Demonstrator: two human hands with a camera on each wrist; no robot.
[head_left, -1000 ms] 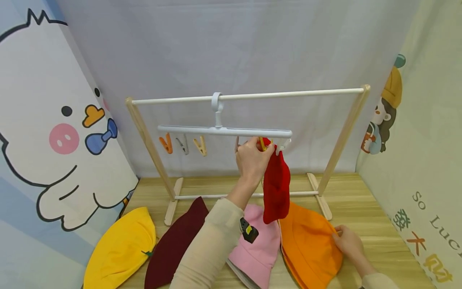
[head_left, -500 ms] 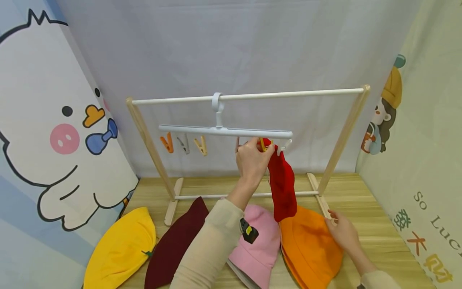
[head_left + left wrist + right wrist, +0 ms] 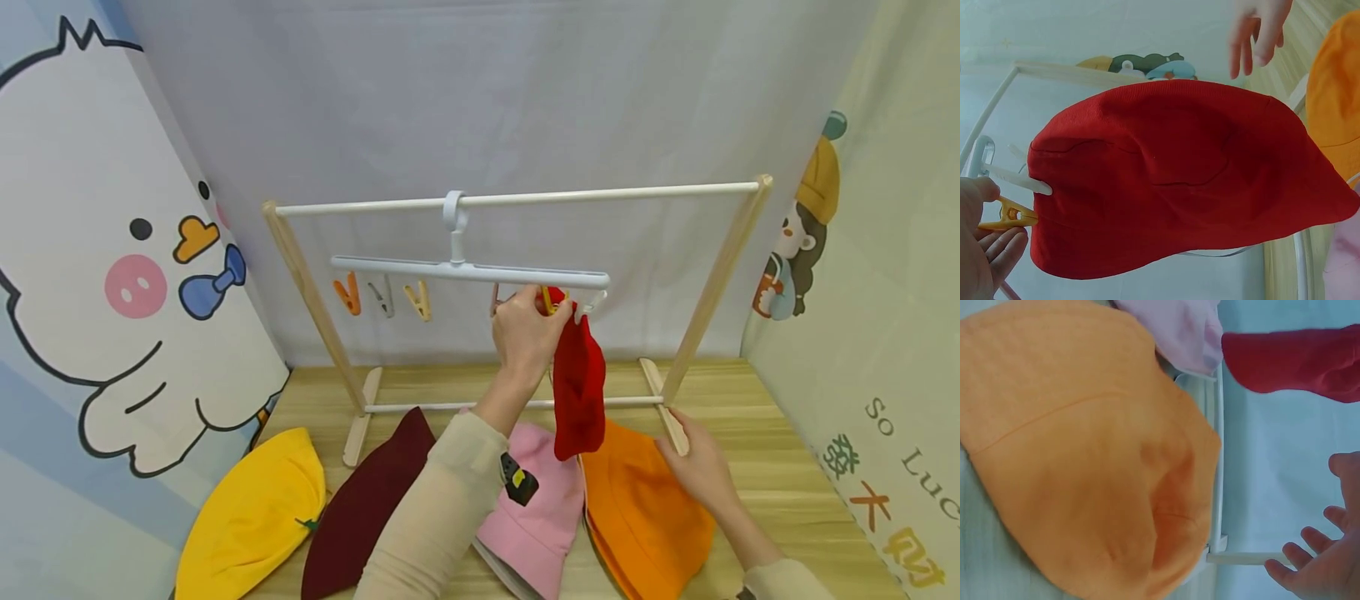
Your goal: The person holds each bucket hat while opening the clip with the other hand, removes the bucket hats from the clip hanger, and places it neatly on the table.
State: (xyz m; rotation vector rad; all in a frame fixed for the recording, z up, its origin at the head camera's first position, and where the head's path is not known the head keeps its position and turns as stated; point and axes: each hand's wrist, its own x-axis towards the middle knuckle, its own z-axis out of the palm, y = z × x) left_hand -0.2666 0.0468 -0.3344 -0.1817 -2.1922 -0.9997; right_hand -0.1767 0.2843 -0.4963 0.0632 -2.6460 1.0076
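Observation:
My left hand point(image 3: 528, 329) pinches a yellow clothespin point(image 3: 1013, 215) between thumb and fingers, its tip at the edge of a red bucket hat point(image 3: 580, 383). Beside it, a white clothespin point(image 3: 1022, 180) also grips that edge, so the folded hat hangs below the right end of a pale hanger point(image 3: 517, 275). My right hand point(image 3: 701, 467) holds nothing. In the head view it overlaps the stand's right foot and the edge of an orange bucket hat point(image 3: 652, 517); in the right wrist view its fingers are loosely spread.
The hanger hooks over the rod point(image 3: 600, 197) of a wooden stand. Orange point(image 3: 347, 293), grey point(image 3: 382, 296) and cream clothespins point(image 3: 417, 301) dangle from its left half. On the table lie a yellow hat point(image 3: 258, 512), a maroon hat point(image 3: 367, 508) and a pink hat point(image 3: 540, 508).
My right hand has left the orange hat's right side and moved up toward the stand's foot. The red hat swung right, then partly back. My left hand stays at the yellow clothespin.

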